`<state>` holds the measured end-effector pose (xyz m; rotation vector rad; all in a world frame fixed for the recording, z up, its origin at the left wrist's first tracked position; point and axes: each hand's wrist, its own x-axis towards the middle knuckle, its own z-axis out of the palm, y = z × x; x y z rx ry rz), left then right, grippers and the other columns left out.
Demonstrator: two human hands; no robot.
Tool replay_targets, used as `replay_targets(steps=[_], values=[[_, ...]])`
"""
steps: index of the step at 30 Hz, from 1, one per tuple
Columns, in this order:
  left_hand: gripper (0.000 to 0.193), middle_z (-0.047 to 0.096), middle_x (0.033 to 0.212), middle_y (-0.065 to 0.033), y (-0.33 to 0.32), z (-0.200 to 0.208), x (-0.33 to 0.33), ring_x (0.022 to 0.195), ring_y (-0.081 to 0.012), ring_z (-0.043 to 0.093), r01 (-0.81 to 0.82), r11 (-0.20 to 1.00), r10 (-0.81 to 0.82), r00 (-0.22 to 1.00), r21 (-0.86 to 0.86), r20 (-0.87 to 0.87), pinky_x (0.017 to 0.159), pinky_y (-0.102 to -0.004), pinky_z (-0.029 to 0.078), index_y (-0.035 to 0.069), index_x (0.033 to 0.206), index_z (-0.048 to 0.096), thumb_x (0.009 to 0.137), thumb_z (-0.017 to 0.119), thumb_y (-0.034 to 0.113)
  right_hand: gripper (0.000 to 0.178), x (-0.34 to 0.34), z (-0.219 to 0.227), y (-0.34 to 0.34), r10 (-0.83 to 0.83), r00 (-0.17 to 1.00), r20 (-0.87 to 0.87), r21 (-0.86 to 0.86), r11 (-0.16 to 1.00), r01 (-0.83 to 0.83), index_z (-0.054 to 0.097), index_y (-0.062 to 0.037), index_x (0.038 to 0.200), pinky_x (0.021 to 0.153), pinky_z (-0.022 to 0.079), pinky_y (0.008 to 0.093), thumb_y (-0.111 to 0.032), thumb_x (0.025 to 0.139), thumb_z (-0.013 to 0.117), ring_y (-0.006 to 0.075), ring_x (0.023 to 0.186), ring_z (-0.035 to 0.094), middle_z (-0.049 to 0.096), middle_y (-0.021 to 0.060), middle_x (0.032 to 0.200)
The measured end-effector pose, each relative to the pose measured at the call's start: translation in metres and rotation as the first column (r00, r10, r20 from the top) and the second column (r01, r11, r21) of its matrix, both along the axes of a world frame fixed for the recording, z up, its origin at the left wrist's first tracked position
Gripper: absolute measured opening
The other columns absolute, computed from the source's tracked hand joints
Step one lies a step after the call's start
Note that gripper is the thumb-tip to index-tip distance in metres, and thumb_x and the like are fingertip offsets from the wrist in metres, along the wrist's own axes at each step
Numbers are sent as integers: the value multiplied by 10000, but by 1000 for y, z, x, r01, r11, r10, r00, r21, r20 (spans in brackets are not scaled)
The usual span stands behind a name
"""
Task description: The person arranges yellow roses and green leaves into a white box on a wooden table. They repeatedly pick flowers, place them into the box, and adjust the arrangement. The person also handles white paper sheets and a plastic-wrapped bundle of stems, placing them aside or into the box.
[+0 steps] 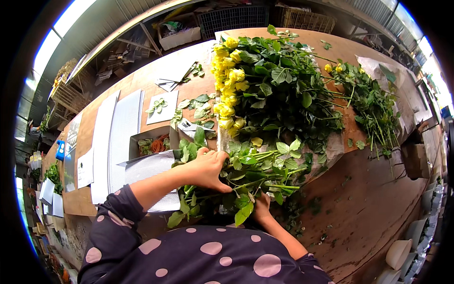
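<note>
In front of my body lies a bunch of leafy green stems (265,182), its cut ends pointing right. My left hand (208,168) is wrapped over the bunch's left part, thumb toward me and fingers on the far side. Below the stems, my right hand (261,207) grips them from the near side; leaves cover most of its fingers. Whatever blooms this bunch has are hidden by leaves and my left hand. Just beyond it a large pile of yellow roses (231,78) rests on the table, heads to the left and stems to the right.
Left of the bunch, an open box (132,147) holds orange rubber bands (160,144) and leaves. Corrugated sheets (125,118) and a white card (161,108) lie farther left. More roses (371,106) lie at the right. Crates (233,21) stand behind the table (203,80).
</note>
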<state>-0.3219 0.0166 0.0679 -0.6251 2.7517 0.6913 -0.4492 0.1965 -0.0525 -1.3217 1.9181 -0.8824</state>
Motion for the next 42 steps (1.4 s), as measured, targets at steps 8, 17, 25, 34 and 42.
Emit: replay_targets(steps=[8, 17, 25, 34, 42], values=[[1025, 471, 1087, -183, 16, -17, -9, 1052, -293, 445, -78, 990, 90, 991, -116, 101, 943, -550, 185, -72, 1251, 249, 536, 714, 497, 275, 4, -67, 8, -321, 396, 860, 235, 939, 250, 538, -42, 1040, 687, 451, 326, -132, 781, 516, 233, 802, 573, 588, 72, 913], [927, 469, 1088, -149, 29, -36, -6, 1064, -276, 431, -116, 961, 134, 989, -250, 59, 936, -610, 162, -49, 1256, 254, 595, 717, 405, 190, 17, 43, 3, -379, -339, 861, 464, 859, 218, 521, -85, 984, 572, 404, 269, -188, 826, 500, 155, 702, 506, 546, 47, 934], [580, 535, 955, -108, 35, -55, -10, 943, -246, 511, -197, 938, 201, 979, -287, -13, 946, -614, 173, -43, 1196, 347, 718, 547, 216, 251, 27, 116, -46, 41, 711, 702, 9, 998, -66, 358, -92, 734, 516, 310, 179, 2, 751, 590, 21, 582, 355, 408, -52, 656], [548, 529, 937, -81, 27, -41, -29, 980, -254, 496, -123, 985, 145, 971, -122, 188, 978, -574, 183, 10, 1125, 361, 691, 654, 169, 187, 55, 214, -102, 683, 698, 217, -372, 719, -587, 416, -43, 805, 534, 397, 422, -32, 656, 528, 338, 576, 533, 489, 135, 571], [778, 526, 953, -87, 28, -19, 1, 960, -221, 496, -78, 976, 79, 997, -204, -4, 978, -552, 180, 8, 1182, 348, 575, 739, 296, 239, -34, 151, -269, 541, 745, 391, -242, 841, -483, 361, -76, 709, 438, 284, 222, -3, 651, 581, 38, 527, 314, 316, -57, 580]])
